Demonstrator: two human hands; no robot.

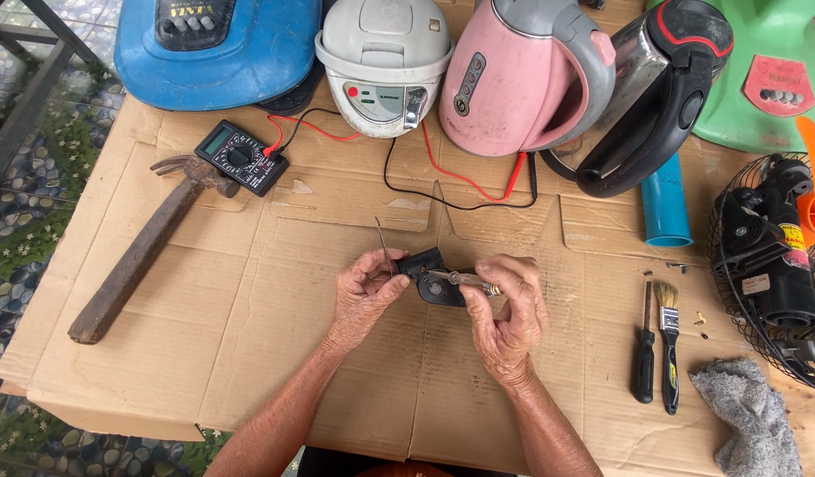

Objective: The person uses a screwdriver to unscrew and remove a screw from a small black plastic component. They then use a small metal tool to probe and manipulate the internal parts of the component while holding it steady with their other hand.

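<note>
— What lay at the left of the tabletop?

— A rusty hammer, and beyond it a black meter with red and black leads, under a blue housing.

— And the hands?

— At the middle, near the front edge. The left hand had its fingers pinched on the left end of a small black part, holding it just above the cardboard; a thin wire rose from that end. The right hand had its fingers pressed together around a slim metal tool, its tip lying across the part.

— How should that be done well?

— I'd judge: keep the part steady, the tool seated square, and turn gently so nothing slips.

— Farther right?

— A white cooker, a pink kettle and a steel kettle along the far side; then a screwdriver, a brush, a fan motor and a grey rag.
</note>
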